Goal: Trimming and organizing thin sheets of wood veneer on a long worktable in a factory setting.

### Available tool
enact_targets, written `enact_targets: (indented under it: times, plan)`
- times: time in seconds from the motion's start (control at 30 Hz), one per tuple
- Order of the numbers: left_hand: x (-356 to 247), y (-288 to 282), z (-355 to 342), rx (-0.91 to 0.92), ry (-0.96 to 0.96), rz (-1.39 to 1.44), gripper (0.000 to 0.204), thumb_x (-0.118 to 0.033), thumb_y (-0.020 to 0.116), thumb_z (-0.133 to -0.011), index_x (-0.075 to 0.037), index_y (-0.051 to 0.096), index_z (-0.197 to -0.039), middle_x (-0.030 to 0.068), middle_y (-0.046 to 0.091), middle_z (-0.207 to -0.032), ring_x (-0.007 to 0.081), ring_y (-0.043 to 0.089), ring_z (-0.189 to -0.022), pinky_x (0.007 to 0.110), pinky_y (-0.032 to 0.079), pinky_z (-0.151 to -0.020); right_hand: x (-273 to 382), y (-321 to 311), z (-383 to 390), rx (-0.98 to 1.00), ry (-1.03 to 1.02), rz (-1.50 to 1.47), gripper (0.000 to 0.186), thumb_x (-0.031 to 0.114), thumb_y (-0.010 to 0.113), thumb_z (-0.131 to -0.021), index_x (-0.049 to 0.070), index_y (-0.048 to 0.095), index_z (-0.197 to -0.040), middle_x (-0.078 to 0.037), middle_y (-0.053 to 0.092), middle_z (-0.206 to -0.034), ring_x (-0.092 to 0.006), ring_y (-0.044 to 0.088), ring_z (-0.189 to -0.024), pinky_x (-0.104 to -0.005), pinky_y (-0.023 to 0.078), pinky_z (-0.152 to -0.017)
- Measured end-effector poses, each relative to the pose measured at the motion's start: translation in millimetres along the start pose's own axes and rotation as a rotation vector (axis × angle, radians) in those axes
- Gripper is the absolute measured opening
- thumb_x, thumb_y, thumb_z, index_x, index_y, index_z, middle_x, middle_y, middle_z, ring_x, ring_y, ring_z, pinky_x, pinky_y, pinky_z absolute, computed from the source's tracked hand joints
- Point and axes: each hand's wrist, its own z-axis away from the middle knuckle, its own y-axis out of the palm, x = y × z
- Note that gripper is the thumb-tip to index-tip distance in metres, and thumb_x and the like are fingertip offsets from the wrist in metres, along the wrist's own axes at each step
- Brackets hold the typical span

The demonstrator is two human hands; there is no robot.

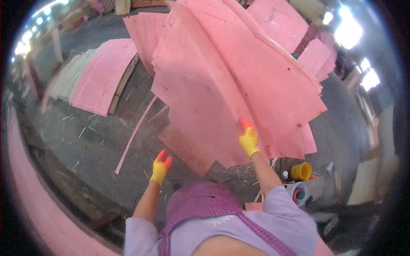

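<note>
Large, thin pink sheets that look like wood veneer lie fanned in a pile (pixel 273 85) before me. The top sheet (pixel 200 102) is blurred on its left part, and a long ridge runs from its far end toward my right hand. My right hand (pixel 248 138), in a yellow glove with orange-red fingertips, is closed at that ridge; its fingertips partly hide the sheet's edge. Left of the pile's near corner, my left hand (pixel 159 168) wears a matching glove. It is held in the air, thumb apart from the fingers, with nothing visible in it. A browner sheet (pixel 188 149) shows under the pile's near side.
Another stack of pink and pale sheets (pixel 102 77) stands at the left. A long pink strip (pixel 136 134) and scattered slivers lie on the dark floor. Near my right elbow are a yellow bucket (pixel 301 171) and a white bucket (pixel 297 194). More pink sheets (pixel 282 25) lie beyond.
</note>
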Motion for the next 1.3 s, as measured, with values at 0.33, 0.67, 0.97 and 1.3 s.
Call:
enact_targets:
  times: [0.33, 0.67, 0.97, 1.3]
  plan:
    - [-123.3, 133.9, -155.1, 0.305, -0.303, 0.476, 0.052, -0.030, 0.065, -0.084, -0.006, 0.047, -0.127, 0.0078, 0.056, -0.119, 0.0232, 0.057, -0.104, 0.041, 0.049, -0.085, 89.1, 28.7, 82.0, 0.090, 0.079, -0.172, 0.061, -0.006, 0.049, -0.067, 0.014, 0.049, -0.125, -0.016, 0.055, -0.113, -0.0361, 0.054, -0.103, -0.0435, 0.045, -0.086]
    - [-100.9, 88.8, -116.6, 0.258, -0.076, 0.384, 0.035, -0.023, 0.068, -0.082, 0.001, 0.061, -0.107, 0.0049, 0.061, -0.096, 0.0139, 0.056, -0.084, 0.029, 0.047, -0.072, 126.8, 40.7, 132.5, 0.222, 0.099, -0.197, 0.062, -0.003, 0.054, -0.067, 0.014, 0.048, -0.126, -0.015, 0.056, -0.110, -0.0344, 0.055, -0.102, -0.0433, 0.046, -0.084]
    - [-79.5, 25.9, -37.1, 0.127, -0.209, 0.490, 0.042, -0.003, 0.060, -0.082, -0.002, 0.047, -0.121, 0.0114, 0.058, -0.110, 0.0247, 0.060, -0.097, 0.039, 0.053, -0.083, 137.0, 46.2, 188.9, 0.361, -0.092, -0.284, 0.060, 0.000, 0.054, -0.069, 0.012, 0.046, -0.127, -0.016, 0.056, -0.103, -0.0367, 0.056, -0.094, -0.0443, 0.048, -0.075]
    - [-62.2, 42.8, 6.2, 0.004, -0.129, 0.341, 0.030, -0.011, 0.065, -0.080, -0.002, 0.058, -0.108, 0.0053, 0.061, -0.096, 0.0160, 0.058, -0.084, 0.031, 0.050, -0.073, 92.7, 5.4, 186.5, 0.453, -0.257, -0.376, 0.052, 0.002, 0.052, -0.072, 0.010, 0.049, -0.123, -0.014, 0.058, -0.101, -0.0349, 0.058, -0.090, -0.0425, 0.048, -0.073]
